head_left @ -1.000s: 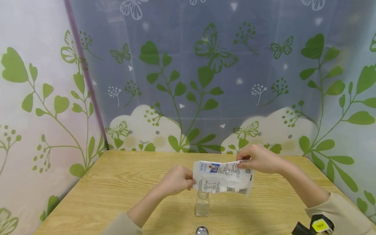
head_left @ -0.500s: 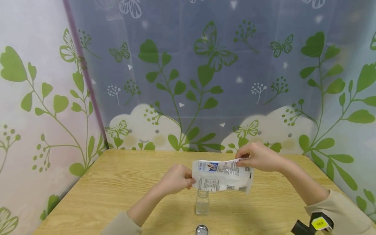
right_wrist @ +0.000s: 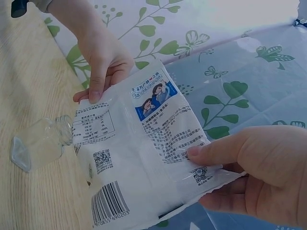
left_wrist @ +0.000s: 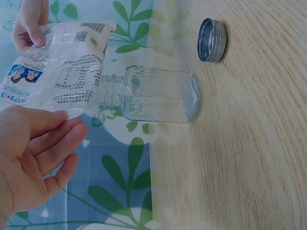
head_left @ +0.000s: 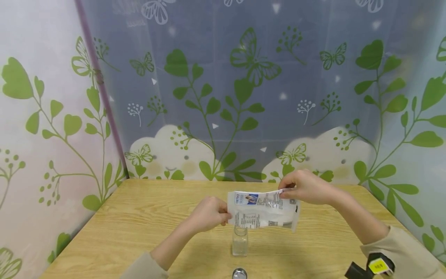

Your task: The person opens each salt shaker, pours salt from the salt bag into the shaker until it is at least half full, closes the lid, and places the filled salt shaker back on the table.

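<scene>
A white printed plastic packet (head_left: 266,209) is held sideways between both hands, just above a clear glass jar (head_left: 240,243). My left hand (head_left: 210,214) pinches the packet's left end between thumb and fingers. At the packet's upper right edge, my right hand (head_left: 308,188) grips with thumb on the printed face and fingers behind. The jar stands upright and uncapped on the table. Its threaded neck (left_wrist: 111,92) meets the packet's lower left edge in the left wrist view. Most of the mouth is hidden behind the packet.
A silver screw lid (head_left: 239,274) lies on the wooden table (head_left: 156,209), nearer the body than the jar. Leaf-printed curtains (head_left: 205,97) hang behind the table and at both sides. A black device with a yellow label (head_left: 378,266) is by the right sleeve.
The packet's outer right end and the right hand have shifted very slightly left. Both grips stay the same, and the jar and lid stay put.
</scene>
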`<state>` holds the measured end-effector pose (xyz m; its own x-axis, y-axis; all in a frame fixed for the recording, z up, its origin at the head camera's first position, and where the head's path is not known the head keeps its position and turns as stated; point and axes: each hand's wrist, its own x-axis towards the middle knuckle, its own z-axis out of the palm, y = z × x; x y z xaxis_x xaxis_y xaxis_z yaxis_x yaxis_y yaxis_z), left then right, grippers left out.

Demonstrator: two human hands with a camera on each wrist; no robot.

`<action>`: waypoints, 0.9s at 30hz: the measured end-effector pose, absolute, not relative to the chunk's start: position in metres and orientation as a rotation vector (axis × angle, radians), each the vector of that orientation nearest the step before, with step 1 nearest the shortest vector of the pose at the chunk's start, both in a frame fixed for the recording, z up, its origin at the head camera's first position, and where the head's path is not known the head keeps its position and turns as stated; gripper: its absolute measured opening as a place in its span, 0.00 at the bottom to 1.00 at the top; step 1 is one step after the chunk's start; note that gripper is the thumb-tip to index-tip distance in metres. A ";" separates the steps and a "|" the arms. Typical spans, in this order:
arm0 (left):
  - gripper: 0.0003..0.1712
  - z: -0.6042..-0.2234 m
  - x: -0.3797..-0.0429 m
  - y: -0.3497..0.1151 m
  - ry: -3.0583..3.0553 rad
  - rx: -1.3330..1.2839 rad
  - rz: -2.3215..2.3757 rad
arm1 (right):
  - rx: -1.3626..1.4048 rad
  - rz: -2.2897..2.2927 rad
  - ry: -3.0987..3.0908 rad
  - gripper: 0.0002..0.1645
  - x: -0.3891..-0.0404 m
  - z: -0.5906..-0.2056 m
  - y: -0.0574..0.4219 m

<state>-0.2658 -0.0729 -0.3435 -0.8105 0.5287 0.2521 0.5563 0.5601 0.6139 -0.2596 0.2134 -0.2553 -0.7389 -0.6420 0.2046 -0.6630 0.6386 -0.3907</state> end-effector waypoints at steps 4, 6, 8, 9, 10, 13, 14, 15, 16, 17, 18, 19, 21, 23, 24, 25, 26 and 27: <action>0.04 -0.344 -0.266 -0.074 -2.745 -0.947 -1.098 | 1.103 0.696 -2.804 0.02 -0.260 -0.256 0.213; 0.04 -0.343 -0.266 -0.074 -2.751 -0.940 -1.101 | 1.100 0.693 -2.806 0.02 -0.261 -0.256 0.212; 0.04 -0.343 -0.265 -0.074 -2.754 -0.936 -1.112 | 1.106 0.693 -2.800 0.02 -0.261 -0.256 0.213; 0.04 -0.343 -0.265 -0.074 -2.756 -0.934 -1.117 | 1.106 0.691 -2.799 0.02 -0.261 -0.256 0.213; 0.04 -0.343 -0.265 -0.074 -2.757 -0.934 -1.119 | 1.105 0.689 -2.797 0.02 -0.261 -0.256 0.213; 0.04 -0.343 -0.265 -0.074 -2.753 -0.938 -1.129 | 1.105 0.686 -2.790 0.02 -0.261 -0.257 0.213; 0.04 -0.343 -0.265 -0.074 -2.753 -0.939 -1.128 | 1.102 0.686 -2.791 0.02 -0.261 -0.257 0.212; 0.04 -0.342 -0.265 -0.075 -2.751 -0.940 -1.120 | 1.104 0.688 -2.790 0.02 -0.261 -0.258 0.212; 0.04 -0.342 -0.265 -0.075 -2.751 -0.940 -1.114 | 1.106 0.694 -2.789 0.02 -0.261 -0.258 0.212; 0.04 -0.342 -0.265 -0.076 -2.751 -0.940 -1.112 | 1.109 0.699 -2.789 0.02 -0.261 -0.259 0.212; 0.04 -0.342 -0.265 -0.076 -2.751 -0.939 -1.108 | 1.111 0.703 -2.789 0.02 -0.261 -0.259 0.212; 0.03 -0.343 -0.265 -0.077 -2.752 -0.937 -1.104 | 1.111 0.707 -2.790 0.02 -0.261 -0.260 0.212; 0.03 -0.343 -0.265 -0.077 -2.752 -0.936 -1.115 | 1.105 0.711 -2.795 0.02 -0.261 -0.261 0.212; 0.04 -0.343 -0.265 -0.077 -2.754 -0.931 -1.130 | 1.097 0.709 -2.796 0.02 -0.261 -0.261 0.212; 0.04 -0.344 -0.265 -0.077 -2.757 -0.927 -1.138 | 1.093 0.707 -2.796 0.03 -0.261 -0.261 0.212; 0.04 -0.344 -0.265 -0.076 -2.759 -0.924 -1.148 | 1.089 0.706 -2.794 0.03 -0.261 -0.261 0.212; 0.04 -0.344 -0.264 -0.076 -2.759 -0.923 -1.154 | 1.088 0.703 -2.792 0.03 -0.261 -0.261 0.212; 0.04 -0.344 -0.264 -0.076 -2.761 -0.917 -1.154 | 1.087 0.702 -2.789 0.03 -0.261 -0.260 0.212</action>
